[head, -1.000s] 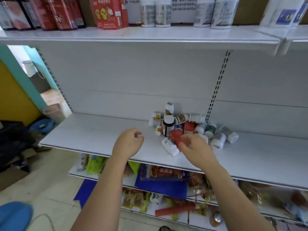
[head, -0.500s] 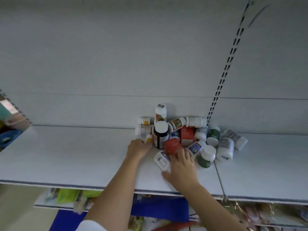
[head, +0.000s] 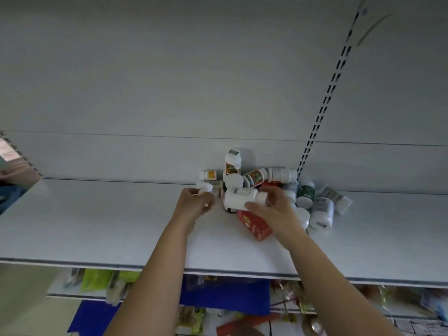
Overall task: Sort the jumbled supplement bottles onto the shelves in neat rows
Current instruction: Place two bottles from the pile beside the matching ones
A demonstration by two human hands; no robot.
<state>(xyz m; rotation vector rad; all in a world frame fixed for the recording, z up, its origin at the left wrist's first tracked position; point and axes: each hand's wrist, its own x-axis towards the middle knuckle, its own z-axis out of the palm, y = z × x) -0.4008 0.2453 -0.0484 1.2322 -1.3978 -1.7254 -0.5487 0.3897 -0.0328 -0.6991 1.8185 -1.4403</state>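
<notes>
A jumble of supplement bottles [head: 278, 180] lies against the back panel on the white shelf [head: 97, 226]. My right hand [head: 276, 212] holds a white bottle [head: 240, 198] sideways, lifted just above the pile, fingers around its cap end. My left hand [head: 194, 204] is closed on a small white-capped bottle [head: 204, 187] at the pile's left edge. A red box [head: 254, 224] lies flat in front, partly under my right hand. A tall white bottle with an orange label [head: 232, 162] stands upright at the back.
A dark green bottle [head: 306, 192] and grey-labelled white bottles [head: 321, 212] lie on the right of the pile. A slotted upright [head: 322, 112] runs up the back panel. Lower shelves [head: 218, 294] hold packaged goods. The shelf's left stretch is bare.
My right hand has picked the white bottle up off the shelf, uncovering the red box. My left hand has closed on the small bottle. The view has moved closer.
</notes>
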